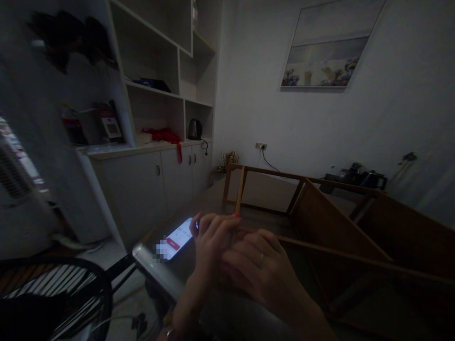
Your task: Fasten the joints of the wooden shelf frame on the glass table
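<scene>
My left hand [213, 237] and my right hand [261, 270] are close together at the near left corner of a brown wooden frame [320, 246]. The left hand's fingers bend over toward the right, with the thumb side beside a lit phone [180, 238]. My right hand, with a ring on one finger, is curled against the left. Whatever lies between the fingers is hidden, and I cannot tell whether they grip the frame's corner. The frame lies on its side on the table [213, 194], its panels slanting away to the right.
A black round-backed chair [103, 284] stands at the lower left. White cabinets [138, 184] hold a kettle [195, 129] and red cloth [163, 135]. Dark appliances [355, 176] sit behind the frame. A cord runs from a wall socket [261, 146] down behind it.
</scene>
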The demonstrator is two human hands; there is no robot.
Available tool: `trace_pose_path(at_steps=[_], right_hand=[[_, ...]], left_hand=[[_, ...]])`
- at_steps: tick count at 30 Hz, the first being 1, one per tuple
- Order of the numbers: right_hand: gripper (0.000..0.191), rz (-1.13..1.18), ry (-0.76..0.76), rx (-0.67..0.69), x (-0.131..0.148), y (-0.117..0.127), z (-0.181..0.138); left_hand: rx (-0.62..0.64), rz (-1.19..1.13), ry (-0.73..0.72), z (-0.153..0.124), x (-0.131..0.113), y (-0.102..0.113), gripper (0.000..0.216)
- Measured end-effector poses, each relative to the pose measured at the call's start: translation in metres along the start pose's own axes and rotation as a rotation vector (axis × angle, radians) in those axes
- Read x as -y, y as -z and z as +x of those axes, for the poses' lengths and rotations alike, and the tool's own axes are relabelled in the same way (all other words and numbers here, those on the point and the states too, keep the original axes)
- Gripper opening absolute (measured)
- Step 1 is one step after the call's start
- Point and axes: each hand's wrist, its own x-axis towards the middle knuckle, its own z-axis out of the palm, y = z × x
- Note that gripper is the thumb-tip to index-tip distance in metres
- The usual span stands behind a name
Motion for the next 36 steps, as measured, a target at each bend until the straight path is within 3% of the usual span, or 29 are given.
trace_pose_path(at_steps=[11,16,21,24,29,36], right_hand=[[0.026,0.042,-0.100,-0.174,0.009,-0.013,0.006],[0.027,0.002,-0.124,-0.222,0.012,-0.016,0.008],[0.010,0.037,-0.155,-0.244,0.016,-0.019,0.009],[0.018,0.035,-0.146,-0.267,0.019,-0.021,0.009],[0.030,0.020,-0.191,-0.202,0.027,-0.019,0.012],[0.044,-0.197,-0.214,-0.055,0.039,-0.009,0.021]], left_hand=[[-0.121,0.019,-0.020,-0.001,0.008,-0.009,0.028],[-0.081,-0.039,0.030,-0.004,0.003,-0.004,0.027],[-0.048,-0.031,0.082,-0.002,0.000,-0.001,0.025],[-0.037,-0.049,0.075,0.001,-0.001,0.000,0.025],[-0.052,-0.004,0.072,-0.001,-0.002,-0.003,0.029],[-0.090,0.062,0.058,-0.002,-0.006,-0.005,0.033]])
